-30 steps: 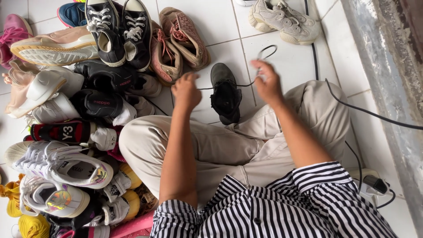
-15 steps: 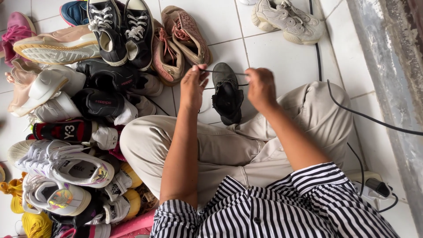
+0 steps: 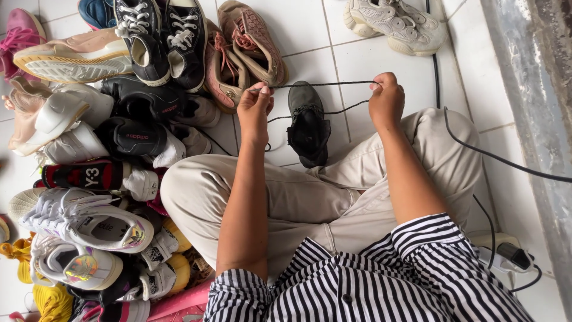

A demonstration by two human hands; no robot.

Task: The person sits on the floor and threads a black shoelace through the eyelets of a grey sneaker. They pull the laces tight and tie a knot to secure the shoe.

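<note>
A black shoelace (image 3: pixel 325 84) is stretched taut between my two hands above the white tiled floor. My left hand (image 3: pixel 255 109) pinches one end of it, and my right hand (image 3: pixel 386 100) pinches the other end. A second strand of the lace sags below, toward a dark grey sneaker (image 3: pixel 308 124) that lies on the floor between my hands, against my beige-trousered legs. I sit cross-legged, in a black-and-white striped shirt.
A big pile of shoes (image 3: pixel 101 179) fills the left side: black high-tops (image 3: pixel 161 39), pink-brown sneakers (image 3: pixel 244 50), white and yellow ones. A beige sneaker (image 3: pixel 396 24) lies at the top right. A black cable (image 3: pixel 500 158) runs to a plug (image 3: pixel 509 256) by a grey wall.
Both hands have lifted and moved apart, pulling the black lace out straight and taut between them. The camera view shifted slightly.
</note>
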